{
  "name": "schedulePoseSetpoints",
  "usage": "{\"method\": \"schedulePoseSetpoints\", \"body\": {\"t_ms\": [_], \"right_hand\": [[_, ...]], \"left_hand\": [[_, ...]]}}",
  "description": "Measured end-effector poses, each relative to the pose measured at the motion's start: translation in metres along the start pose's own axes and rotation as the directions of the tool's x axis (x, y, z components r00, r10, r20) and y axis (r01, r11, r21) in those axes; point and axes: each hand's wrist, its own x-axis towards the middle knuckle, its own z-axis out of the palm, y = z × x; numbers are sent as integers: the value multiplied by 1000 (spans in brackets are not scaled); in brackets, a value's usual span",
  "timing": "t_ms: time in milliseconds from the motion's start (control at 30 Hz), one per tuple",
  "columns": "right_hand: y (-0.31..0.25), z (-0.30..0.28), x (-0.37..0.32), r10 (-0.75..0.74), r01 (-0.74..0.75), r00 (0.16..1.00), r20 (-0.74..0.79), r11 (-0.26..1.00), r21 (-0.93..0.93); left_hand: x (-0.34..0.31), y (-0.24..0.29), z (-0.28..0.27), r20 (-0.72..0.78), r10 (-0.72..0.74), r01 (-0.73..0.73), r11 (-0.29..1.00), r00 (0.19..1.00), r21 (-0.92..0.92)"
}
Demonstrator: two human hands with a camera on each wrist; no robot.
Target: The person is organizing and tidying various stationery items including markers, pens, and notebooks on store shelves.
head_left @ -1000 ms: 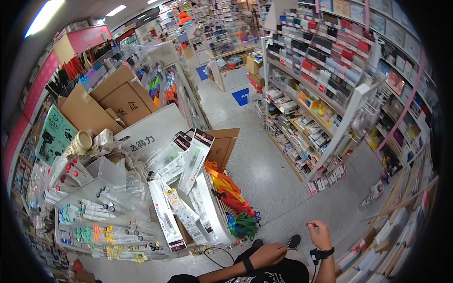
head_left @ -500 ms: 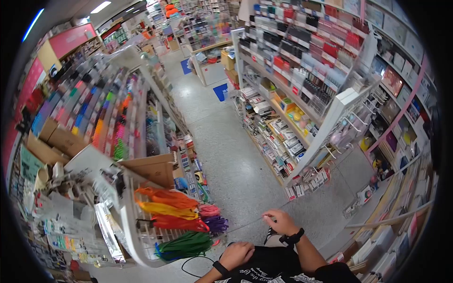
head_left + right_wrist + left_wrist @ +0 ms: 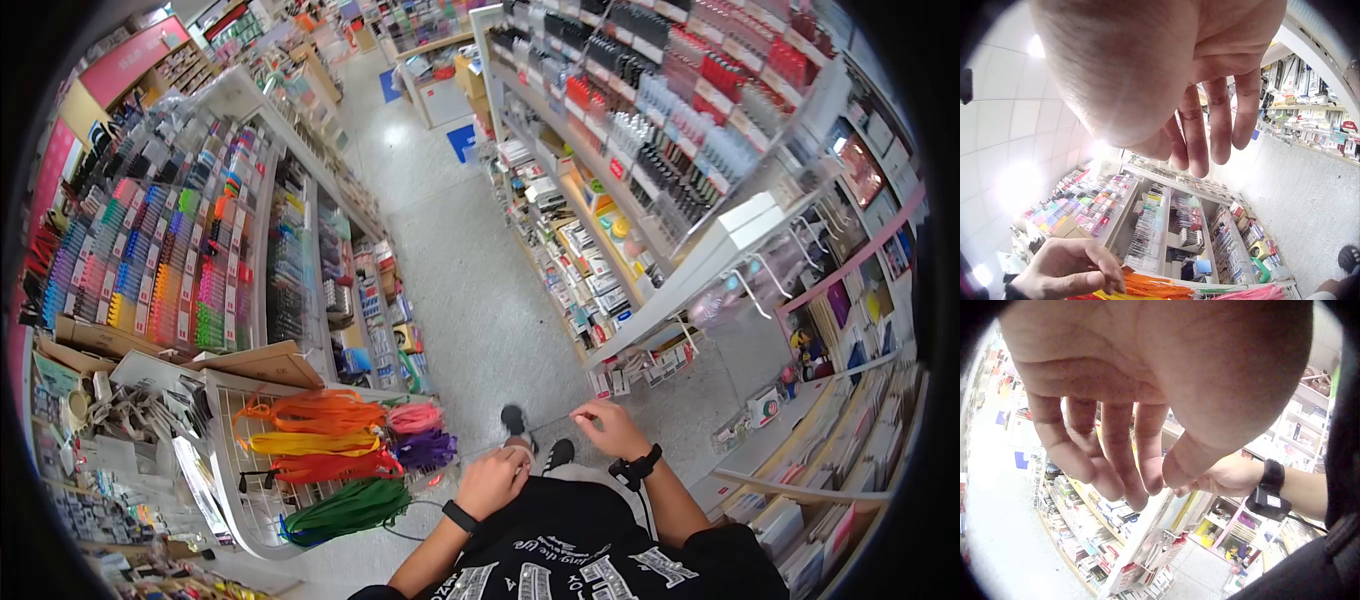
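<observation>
My left hand hangs in front of the black T-shirt, its fingers loosely bent and holding nothing. To its right, my right hand is also loosely curled and holds nothing. The left wrist view shows bare fingers hanging down from the palm. In the right wrist view the fingers likewise hang with nothing between them. Nearest the left hand, on a white wire rack, hang bundles of ribbon-like strips: orange, yellow, red, green, pink and purple.
A grey aisle floor runs ahead between shelves. Pen racks stand on the left. A white-framed shelf with bare hooks stands on the right. Upright folders or cards fill a rack at the lower right.
The head view has swung so that the strip bundles and left-hand pen racks show more fully. Both hands moved left in view, and the shoes shifted as in a step. Neither hand took hold of anything.
</observation>
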Motion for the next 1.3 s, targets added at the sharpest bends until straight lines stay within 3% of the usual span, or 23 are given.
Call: {"method": "schedulePoseSetpoints", "body": {"t_ms": [167,233,300,400,467,567,600,733,800,967,1033,1167,1300], "right_hand": [[-8,3,56,-56,59,995,85,997,-41],[-18,6,121,-110,118,978,177,993,-32],[-12,1,148,-117,128,984,135,989,-74],[-7,-21,192,-61,86,981,184,988,-131],[-17,-28,238,79,-57,990,119,982,-179],[-29,-39,279,46,-12,990,135,970,-242],[-41,-34,324,38,7,984,174,967,-253],[-69,-26,422,-73,114,984,164,959,-258],[-80,-14,467,-107,135,980,168,977,-164],[-85,25,548,-237,273,928,286,958,-92],[-95,42,616,-300,322,871,389,947,8],[-102,54,689,-355,358,794,492,929,94],[-123,44,783,-419,401,718,556,902,162]], "left_hand": [[57,-55,-8,-26,-68,66,994,997,-89],[91,-111,-24,-117,-135,126,988,984,-88],[115,-129,-38,-194,-187,170,980,963,-100],[166,-183,-23,-242,-223,193,971,944,-140],[203,-219,-31,-142,-226,220,974,964,-55],[224,-224,-44,-90,-262,254,962,961,-97],[232,-240,-64,-139,-289,263,948,947,-179],[245,-252,-113,-253,-341,292,933,905,-211],[244,-260,-123,-319,-400,293,896,859,-334],[235,-286,-126,-329,-546,414,821,771,-392],[251,-303,-150,-378,-630,480,770,679,-421],[278,-305,-157,-419,-739,581,674,528,-456],[335,-313,-189,-378,-818,670,573,433,-472]]}}
